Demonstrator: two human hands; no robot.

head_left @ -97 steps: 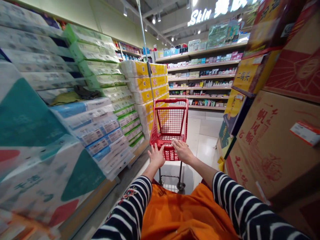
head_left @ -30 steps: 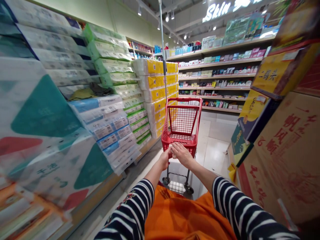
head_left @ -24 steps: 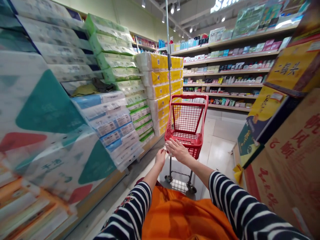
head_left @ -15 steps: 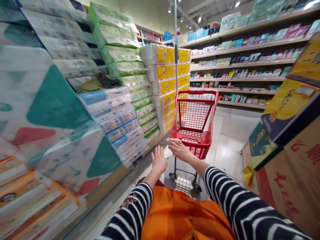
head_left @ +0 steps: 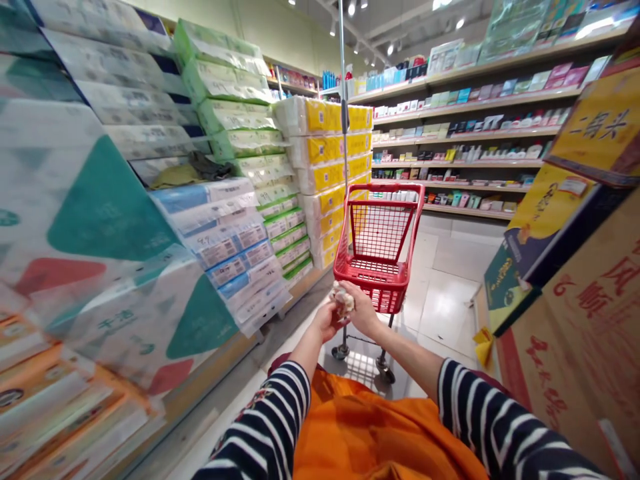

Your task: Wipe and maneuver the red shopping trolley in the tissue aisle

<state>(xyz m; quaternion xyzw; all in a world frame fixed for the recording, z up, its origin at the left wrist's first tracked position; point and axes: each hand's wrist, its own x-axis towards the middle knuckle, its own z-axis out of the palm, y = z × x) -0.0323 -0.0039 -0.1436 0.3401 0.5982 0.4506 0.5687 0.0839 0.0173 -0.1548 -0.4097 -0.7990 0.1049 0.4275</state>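
A small red shopping cart (head_left: 381, 253) stands in the aisle just ahead of me, its basket bare. My left hand (head_left: 326, 320) and my right hand (head_left: 361, 309) meet in front of the cart's near rim, off the handle. Between them is a crumpled whitish wad (head_left: 343, 298), perhaps tissue or a wrapper. Fingers of both hands are curled round it. My sleeves are striped and an orange apron (head_left: 370, 433) hangs below.
Stacked packs of tissue paper (head_left: 220, 227) line the left side, with yellow packs (head_left: 325, 153) further on. Large cardboard boxes (head_left: 580, 320) crowd the right side. Shelves of small goods (head_left: 460, 133) cross the far end. A thin pole (head_left: 343, 100) rises from the cart.
Both hands have come off the cart's handle. The left hand dropped away open, then both came together round a crumpled wad. The cart has rolled slightly forward.
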